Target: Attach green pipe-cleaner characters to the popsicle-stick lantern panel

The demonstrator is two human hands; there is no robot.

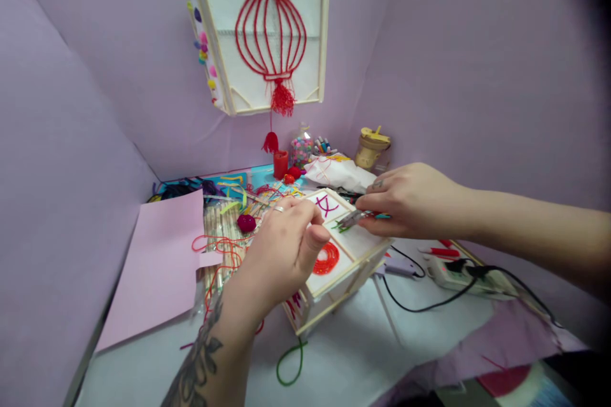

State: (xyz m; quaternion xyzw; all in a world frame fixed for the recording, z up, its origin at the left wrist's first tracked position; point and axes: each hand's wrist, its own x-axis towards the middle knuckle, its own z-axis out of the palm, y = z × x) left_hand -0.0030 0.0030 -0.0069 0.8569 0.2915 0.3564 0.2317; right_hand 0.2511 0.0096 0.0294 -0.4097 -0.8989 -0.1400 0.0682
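Observation:
A small lantern box (341, 267) of wooden sticks and white panels lies tilted on the table, with a red yarn spiral (326, 259) and red characters on its upper faces. My left hand (281, 251) rests on its top edge, fingers pinched together at a green strand (342, 225). My right hand (410, 200) grips small metal scissors (356, 218), their tips at the same green strand on the panel. Whether the left fingers actually hold the strand is hard to tell.
A finished lantern (265, 32) with a red yarn design hangs above. Pink paper (160, 267), wooden sticks (222, 229), red yarn, a pompom (246, 223), a red candle (280, 164) and jars crowd the back. A power strip (461, 272), black cable and green loop (290, 365) lie nearer.

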